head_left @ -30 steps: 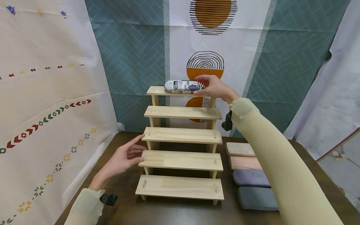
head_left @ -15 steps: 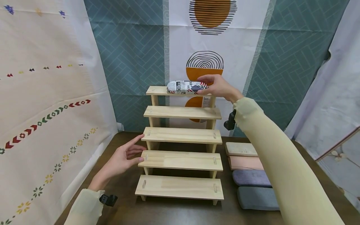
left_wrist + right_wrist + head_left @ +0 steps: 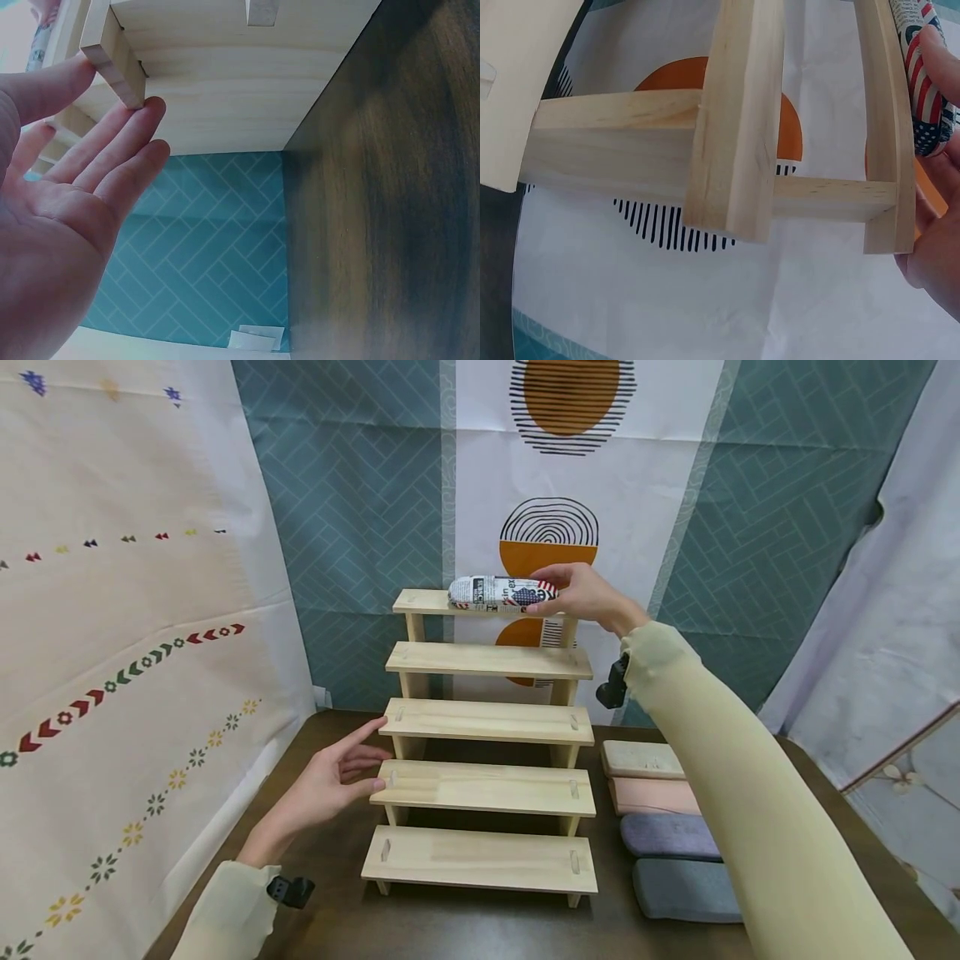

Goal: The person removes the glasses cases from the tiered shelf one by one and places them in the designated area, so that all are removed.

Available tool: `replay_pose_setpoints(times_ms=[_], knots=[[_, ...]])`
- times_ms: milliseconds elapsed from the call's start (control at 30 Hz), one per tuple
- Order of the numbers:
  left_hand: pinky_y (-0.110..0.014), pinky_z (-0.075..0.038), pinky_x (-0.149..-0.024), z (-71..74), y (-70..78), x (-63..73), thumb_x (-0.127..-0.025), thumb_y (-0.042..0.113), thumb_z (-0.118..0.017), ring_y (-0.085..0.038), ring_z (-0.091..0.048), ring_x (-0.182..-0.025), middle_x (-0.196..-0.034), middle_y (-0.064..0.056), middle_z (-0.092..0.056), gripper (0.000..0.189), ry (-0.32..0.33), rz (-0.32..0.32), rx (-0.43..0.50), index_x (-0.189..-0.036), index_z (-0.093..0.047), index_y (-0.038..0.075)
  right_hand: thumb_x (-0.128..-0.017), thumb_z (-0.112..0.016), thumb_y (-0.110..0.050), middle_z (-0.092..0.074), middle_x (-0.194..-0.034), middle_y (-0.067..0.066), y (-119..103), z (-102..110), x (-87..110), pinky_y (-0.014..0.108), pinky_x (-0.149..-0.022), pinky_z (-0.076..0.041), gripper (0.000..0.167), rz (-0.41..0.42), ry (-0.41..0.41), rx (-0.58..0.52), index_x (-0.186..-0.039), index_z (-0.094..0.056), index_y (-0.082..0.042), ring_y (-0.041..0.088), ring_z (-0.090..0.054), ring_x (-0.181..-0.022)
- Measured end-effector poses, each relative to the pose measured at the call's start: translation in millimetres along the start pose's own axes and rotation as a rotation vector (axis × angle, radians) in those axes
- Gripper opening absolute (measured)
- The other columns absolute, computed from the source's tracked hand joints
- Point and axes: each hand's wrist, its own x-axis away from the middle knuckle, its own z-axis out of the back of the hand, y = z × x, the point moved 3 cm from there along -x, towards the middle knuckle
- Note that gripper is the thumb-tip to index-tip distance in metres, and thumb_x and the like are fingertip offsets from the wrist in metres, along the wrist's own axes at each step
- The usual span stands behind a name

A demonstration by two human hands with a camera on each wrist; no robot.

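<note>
A stepped wooden display stand [image 3: 487,720] with several tiers stands on the table. On its top tier lies a long glasses case [image 3: 491,592] with a newspaper and flag print. My right hand [image 3: 588,596] holds the case's right end between thumb and fingers; the case's striped end [image 3: 926,90] shows in the right wrist view. My left hand [image 3: 322,789] is at the stand's left side, its index finger touching the third tier's end and its thumb the tier below. In the left wrist view, fairly straight fingers [image 3: 124,161] rest against a board's end [image 3: 112,56].
Right of the stand, cream [image 3: 642,759], pink [image 3: 652,796], purple [image 3: 670,836] and grey [image 3: 686,890] glasses cases lie in a column on the dark wooden table [image 3: 480,931]. A patterned curtain [image 3: 345,510] hangs behind, with white cloths [image 3: 150,585] at the sides.
The right hand has shifted the printed glasses case slightly to the right along the top tier, then stayed nearly still. The left hand keeps its place at the stand.
</note>
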Motion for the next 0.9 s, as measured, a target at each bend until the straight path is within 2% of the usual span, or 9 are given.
replay_pose_setpoints(times_ms=[200,433,667,900], knots=[[-0.054,-0.051,-0.101,-0.7,0.9,0.4,-0.091,0.004,-0.083,-0.030,-0.068,-0.121,-0.133,-0.021,-0.067,0.091,-0.002,0.000,-0.013,-0.166,-0.037,0.027,-0.092,-0.085,-0.017,-0.063,-0.131,0.016,0,-1,4.6,0.039,-0.101,-0.043,0.058,0.028,0.032,-0.043,-0.143,-0.062,-0.004,0.028,-0.055,-0.115],[-0.053,-0.052,-0.101,-0.3,1.4,2.5,-0.091,0.003,-0.083,-0.031,-0.068,-0.121,-0.131,-0.018,-0.069,0.091,0.001,0.000,-0.013,-0.166,-0.036,0.026,-0.092,-0.083,-0.018,-0.062,-0.134,0.017,-1,-7,9.0,0.037,-0.100,-0.046,0.056,0.049,0.076,-0.092,-0.142,-0.062,-0.002,0.030,-0.056,-0.117],[-0.058,-0.050,-0.100,-0.4,-0.4,1.4,-0.091,0.002,-0.083,-0.031,-0.068,-0.121,-0.132,-0.019,-0.068,0.092,0.000,-0.003,-0.006,-0.166,-0.037,0.028,-0.093,-0.082,-0.013,-0.062,-0.131,0.015,-6,-10,15.3,0.033,-0.095,-0.050,0.052,0.090,0.110,-0.165,-0.140,-0.062,-0.002,0.027,-0.058,-0.113],[-0.055,-0.052,-0.100,0.1,0.0,1.2,-0.091,0.004,-0.083,-0.031,-0.068,-0.121,-0.132,-0.017,-0.069,0.091,0.002,-0.008,-0.012,-0.166,-0.037,0.027,-0.092,-0.082,-0.011,-0.061,-0.131,0.015,-12,-11,27.3,0.032,-0.095,-0.052,0.053,0.124,0.110,-0.223,-0.140,-0.062,-0.002,0.027,-0.056,-0.115]])
